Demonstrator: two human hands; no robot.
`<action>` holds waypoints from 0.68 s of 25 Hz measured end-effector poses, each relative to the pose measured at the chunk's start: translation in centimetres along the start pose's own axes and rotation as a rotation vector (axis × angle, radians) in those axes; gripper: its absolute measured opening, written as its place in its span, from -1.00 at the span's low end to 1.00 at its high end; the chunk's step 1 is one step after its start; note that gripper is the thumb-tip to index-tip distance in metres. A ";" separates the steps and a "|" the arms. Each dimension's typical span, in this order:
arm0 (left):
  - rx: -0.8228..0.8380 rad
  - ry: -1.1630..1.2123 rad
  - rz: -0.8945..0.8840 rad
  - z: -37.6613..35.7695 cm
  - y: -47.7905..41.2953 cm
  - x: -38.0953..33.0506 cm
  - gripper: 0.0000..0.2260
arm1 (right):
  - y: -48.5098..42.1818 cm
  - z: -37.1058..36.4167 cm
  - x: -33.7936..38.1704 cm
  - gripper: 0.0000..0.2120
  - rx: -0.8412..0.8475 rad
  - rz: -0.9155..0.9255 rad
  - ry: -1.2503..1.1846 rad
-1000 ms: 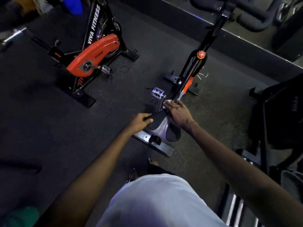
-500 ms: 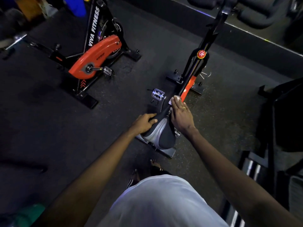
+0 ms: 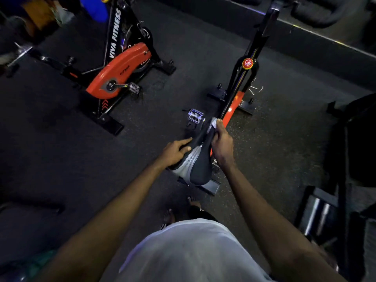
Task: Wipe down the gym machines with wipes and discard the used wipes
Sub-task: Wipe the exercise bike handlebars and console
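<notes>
I stand behind a black and orange exercise bike (image 3: 247,64). Its black and grey saddle (image 3: 196,167) is right below me. My left hand (image 3: 176,150) grips the saddle's left edge, fingers curled over it. My right hand (image 3: 221,143) lies along the saddle's right side and nose, holding a white wipe (image 3: 213,123) against the nose. Only a small part of the wipe shows past my fingertips.
A second bike (image 3: 120,68) with an orange cover and "VIVA FITNESS" on its frame stands at the left. A dark machine (image 3: 354,139) and metal bars (image 3: 319,212) crowd the right. A wall base runs along the back. Dark rubber floor (image 3: 71,159) lies between the bikes.
My right hand has slid the wipe forward along the saddle toward its nose. My left hand has kept its grip on the left edge. The view has shifted slightly.
</notes>
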State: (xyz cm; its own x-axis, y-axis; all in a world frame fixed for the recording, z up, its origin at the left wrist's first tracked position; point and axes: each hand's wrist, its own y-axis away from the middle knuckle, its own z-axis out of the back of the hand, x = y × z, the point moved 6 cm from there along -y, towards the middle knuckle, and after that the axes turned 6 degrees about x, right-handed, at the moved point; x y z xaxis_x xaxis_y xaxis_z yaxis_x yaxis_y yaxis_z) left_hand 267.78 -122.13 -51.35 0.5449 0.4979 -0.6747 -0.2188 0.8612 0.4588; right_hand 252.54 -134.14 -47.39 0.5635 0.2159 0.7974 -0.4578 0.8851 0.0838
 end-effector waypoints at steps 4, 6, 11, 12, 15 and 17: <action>-0.004 -0.002 0.028 -0.1 0.5 0.1 -0.59 | 4.2 -1.2 -0.4 -0.63 -0.031 -0.149 -0.122; -0.018 -0.017 0.021 0.0 0.7 0.0 -0.59 | 5.2 -1.8 -1.0 -0.61 -0.015 -0.175 -0.086; -0.070 0.052 0.027 0.3 1.4 0.9 -0.57 | 6.4 -1.7 -1.7 -0.70 0.023 -0.197 -0.029; -0.073 0.093 0.026 0.6 1.6 1.3 -0.57 | 7.4 -1.4 -1.8 -0.72 0.032 -0.161 -0.012; -0.056 0.217 0.022 1.0 2.1 3.4 -0.48 | 9.8 -0.4 -3.0 -0.65 0.021 -0.114 -0.042; -0.068 0.259 0.028 0.7 2.4 5.0 -0.39 | 11.4 0.0 -3.7 -0.60 -0.035 -0.129 -0.078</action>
State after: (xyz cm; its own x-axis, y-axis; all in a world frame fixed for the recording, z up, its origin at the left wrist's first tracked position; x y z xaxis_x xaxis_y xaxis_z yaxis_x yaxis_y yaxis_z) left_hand 270.60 -117.67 -53.24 0.3144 0.5238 -0.7917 -0.2900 0.8471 0.4453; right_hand 245.23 -124.81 -49.43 0.5601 0.0683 0.8256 -0.3604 0.9174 0.1687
